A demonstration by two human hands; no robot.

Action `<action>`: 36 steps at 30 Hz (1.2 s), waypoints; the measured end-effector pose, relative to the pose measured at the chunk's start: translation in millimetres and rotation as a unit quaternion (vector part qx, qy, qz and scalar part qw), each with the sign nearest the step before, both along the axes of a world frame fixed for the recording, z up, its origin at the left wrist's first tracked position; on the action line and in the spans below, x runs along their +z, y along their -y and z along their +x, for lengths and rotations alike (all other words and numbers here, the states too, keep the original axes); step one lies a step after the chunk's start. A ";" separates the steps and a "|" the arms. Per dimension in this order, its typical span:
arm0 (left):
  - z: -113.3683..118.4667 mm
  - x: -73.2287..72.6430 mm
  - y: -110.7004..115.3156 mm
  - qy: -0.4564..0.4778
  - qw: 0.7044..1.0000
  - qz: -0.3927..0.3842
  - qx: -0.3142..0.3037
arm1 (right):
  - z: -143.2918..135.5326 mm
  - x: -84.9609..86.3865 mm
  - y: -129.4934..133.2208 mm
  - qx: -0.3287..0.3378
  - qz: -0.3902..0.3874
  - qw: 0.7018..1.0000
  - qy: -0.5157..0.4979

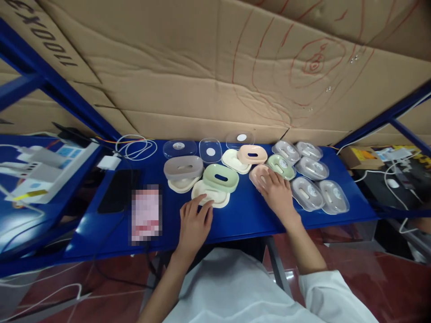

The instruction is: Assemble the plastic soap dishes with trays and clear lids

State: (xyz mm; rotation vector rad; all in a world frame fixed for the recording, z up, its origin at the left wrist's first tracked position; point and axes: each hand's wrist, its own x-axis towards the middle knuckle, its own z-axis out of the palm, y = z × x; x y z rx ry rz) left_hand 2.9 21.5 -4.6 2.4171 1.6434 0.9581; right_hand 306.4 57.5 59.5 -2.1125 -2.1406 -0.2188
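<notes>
My left hand is open, fingers apart, with its fingertips at a cream oval tray. A light green oval soap dish body with a slot in its floor overlaps the tray's far edge. My right hand lies with spread fingers over a pink soap box, covering its right part. Just beyond those fingers is a green soap box with a clear lid. A grey dish body rests over another cream tray. Behind, a peach dish body overlaps a third cream tray.
Clear lids with round labels lie along the back. Several lidded grey boxes are grouped at right. A dark phone, a blurred-out pink item and a coiled white cable are at left. Cardboard walls the back.
</notes>
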 end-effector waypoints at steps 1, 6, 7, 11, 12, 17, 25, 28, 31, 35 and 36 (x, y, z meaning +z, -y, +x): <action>0.4 0.3 -0.8 -0.005 1.000 -0.003 -0.012 | 2.8 -2.5 5.4 0.021 -0.006 1.000 -0.008; 3.5 2.8 -0.8 -0.031 0.998 -0.010 -0.053 | 9.7 13.7 -7.2 0.132 0.007 0.987 -0.087; 3.5 3.0 -0.1 -0.032 0.998 -0.013 -0.053 | 7.2 18.0 -9.9 0.116 0.037 0.989 -0.081; 1.9 1.9 1.6 -0.030 0.998 -0.014 -0.056 | -15.6 16.6 4.7 0.089 0.055 0.993 -0.046; 1.5 1.3 1.5 -0.029 0.998 -0.013 -0.057 | -22.4 11.4 13.1 0.103 0.029 0.993 -0.040; 1.4 0.2 -1.1 -0.030 0.997 -0.026 -0.071 | -39.8 -14.3 41.4 0.128 -0.018 0.991 -0.029; 1.3 -0.3 0.1 -0.038 0.996 -0.037 -0.070 | -50.3 1.3 8.8 0.157 0.022 0.981 -0.113; 1.0 -2.8 0.6 -0.031 0.996 -0.031 -0.076 | -45.3 1.9 -15.3 0.170 0.068 0.979 -0.091; 0.6 -4.6 0.6 -0.014 0.996 -0.020 -0.083 | -12.5 -2.1 -33.1 0.071 0.121 0.988 -0.062; 0.5 -4.7 -0.3 -0.005 0.996 -0.023 -0.091 | 52.2 -11.3 -34.6 -0.066 0.084 0.994 -0.035; 0.6 -4.6 -0.7 -0.008 0.995 -0.025 -0.092 | 66.0 -12.9 -33.0 -0.081 0.067 0.994 -0.037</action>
